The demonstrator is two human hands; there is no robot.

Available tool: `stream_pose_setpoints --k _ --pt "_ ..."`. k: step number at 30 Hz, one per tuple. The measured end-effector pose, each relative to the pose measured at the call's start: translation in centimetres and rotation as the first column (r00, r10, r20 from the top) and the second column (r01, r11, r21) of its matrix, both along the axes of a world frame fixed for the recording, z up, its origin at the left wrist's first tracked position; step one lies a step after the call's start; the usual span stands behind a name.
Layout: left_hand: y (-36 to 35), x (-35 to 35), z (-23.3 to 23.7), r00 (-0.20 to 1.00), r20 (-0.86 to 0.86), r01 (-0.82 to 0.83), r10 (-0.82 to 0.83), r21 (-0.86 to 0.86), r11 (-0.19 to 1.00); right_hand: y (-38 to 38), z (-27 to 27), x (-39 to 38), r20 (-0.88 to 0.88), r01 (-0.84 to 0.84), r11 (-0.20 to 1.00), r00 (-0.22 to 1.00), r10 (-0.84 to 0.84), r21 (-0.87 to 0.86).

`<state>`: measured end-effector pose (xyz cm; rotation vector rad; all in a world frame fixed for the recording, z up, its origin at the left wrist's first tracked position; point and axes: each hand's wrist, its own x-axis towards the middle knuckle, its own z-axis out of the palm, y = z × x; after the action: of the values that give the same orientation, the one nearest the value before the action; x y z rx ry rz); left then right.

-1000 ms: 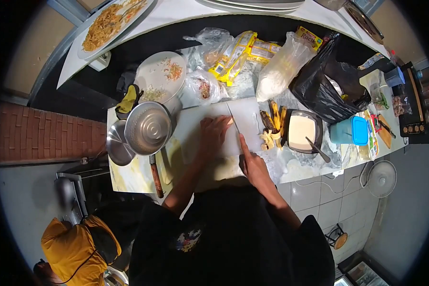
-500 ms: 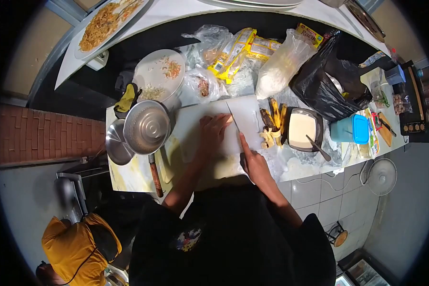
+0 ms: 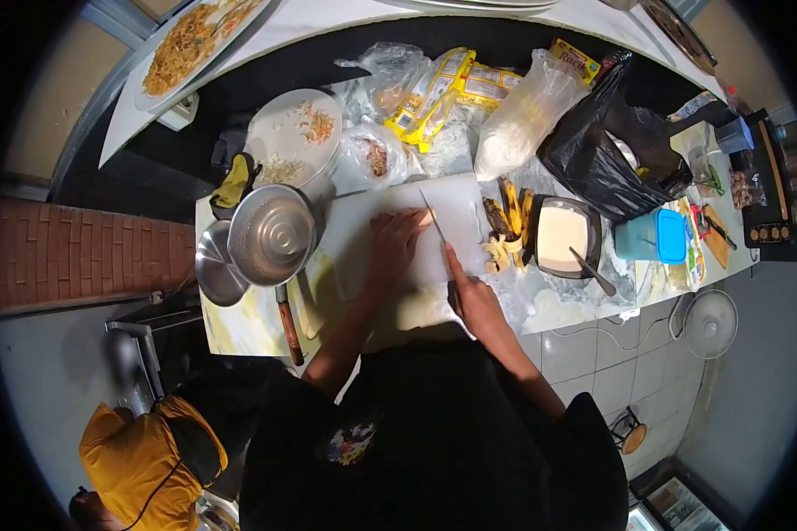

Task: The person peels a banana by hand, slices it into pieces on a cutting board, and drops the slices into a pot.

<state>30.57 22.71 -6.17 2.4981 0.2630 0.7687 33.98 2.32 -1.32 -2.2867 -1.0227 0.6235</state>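
Note:
On the white cutting board (image 3: 460,199), my left hand (image 3: 397,239) is closed on a small pale piece of food (image 3: 426,217). My right hand (image 3: 476,305) grips a knife (image 3: 434,217), its forefinger laid along the top and its blade against the piece. Banana peels (image 3: 505,226) lie just right of the board. Beside them is a dark square bowl (image 3: 543,262) of cream-coloured batter with a spoon (image 3: 593,273) in it.
A metal pan (image 3: 273,234) and a plate of chopped bits (image 3: 270,124) stand left. Behind the board are plastic bags, a yellow packet (image 3: 429,102) and a black bag (image 3: 584,168). A blue-lidded container (image 3: 669,237) stands right. A person in orange (image 3: 128,460) is lower left.
Both hands and the knife hold nearly the same positions. The view has shifted very slightly.

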Motion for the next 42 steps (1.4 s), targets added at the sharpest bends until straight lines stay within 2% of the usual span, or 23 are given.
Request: stream_pose_setpoints --k 3,6,9,11,14,16,21,23,26,29,32,36,38,42 --pt "-0.1 -0.2 0.0 1.0 -0.005 -0.017 0.017 -0.005 1.0 -0.2 0.2 0.1 -0.004 -0.012 1.0 1.0 0.012 0.025" --pt "-0.2 -0.2 0.0 0.999 -0.012 -0.041 0.041 -0.006 0.999 -0.4 1.0 0.2 0.057 -0.028 0.999 0.998 0.029 -0.019" --pt "0.1 -0.4 -0.1 0.999 -0.024 -0.026 0.026 -0.03 0.999 -0.8 1.2 0.1 0.041 -0.022 0.999 0.999 0.021 0.03" --pt "0.2 -0.4 -0.2 0.999 -0.029 -0.021 0.019 -0.05 0.999 -1.1 1.6 0.0 -0.071 0.003 0.999 0.997 -0.001 0.032" --pt "0.5 -0.1 -0.9 1.0 -0.014 -0.017 0.016 -0.051 0.999 -1.4 1.0 -0.4 -0.074 0.034 0.996 0.997 -0.027 0.087" --pt "0.6 0.0 -1.2 0.993 0.112 0.029 -0.021 -0.071 0.997 -1.3 1.7 -0.4 -0.081 0.035 0.997 0.996 -0.029 0.074" --pt "0.3 0.0 -1.1 0.993 0.115 -0.004 0.011 -0.065 0.998 -1.0 2.2 -0.7 -0.097 0.034 0.992 0.995 -0.022 0.123" --pt "0.2 0.1 -0.8 0.994 0.105 -0.011 0.016 -0.052 0.999 -0.9 2.1 -0.8 -0.149 0.033 0.998 0.988 -0.024 0.055" --pt "0.3 0.1 -1.0 0.995 0.095 -0.02 0.027 -0.069 0.997 -0.9 1.8 -1.0 -0.059 0.022 0.998 0.998 -0.018 0.066" --pt "0.6 0.1 -1.6 0.995 0.103 0.006 0.0 -0.057 0.998 -1.0 1.5 -1.0 -0.049 0.019 0.993 0.999 -0.014 0.114" --pt "0.4 0.2 -0.9 0.996 0.089 0.007 -0.002 -0.049 0.999 -1.0 1.3 -1.0 -0.103 0.018 0.997 0.995 -0.009 0.082" --pt "0.1 0.0 0.0 0.996 0.09 -0.021 0.028 -0.074 0.997 -1.0 1.0 -1.0 -0.079 0.019 0.993 0.997 -0.01 0.114" --pt "0.1 -0.1 0.2 0.998 0.064 -0.021 0.027 -0.083 0.996 -1.0 1.1 -1.0 -0.063 0.018 0.998 0.998 -0.014 0.059" --pt "0.2 0.1 -0.2 0.997 0.079 -0.017 0.023 -0.075 0.997 -1.1 1.3 -1.0 -0.059 0.013 0.997 0.998 -0.009 0.071"
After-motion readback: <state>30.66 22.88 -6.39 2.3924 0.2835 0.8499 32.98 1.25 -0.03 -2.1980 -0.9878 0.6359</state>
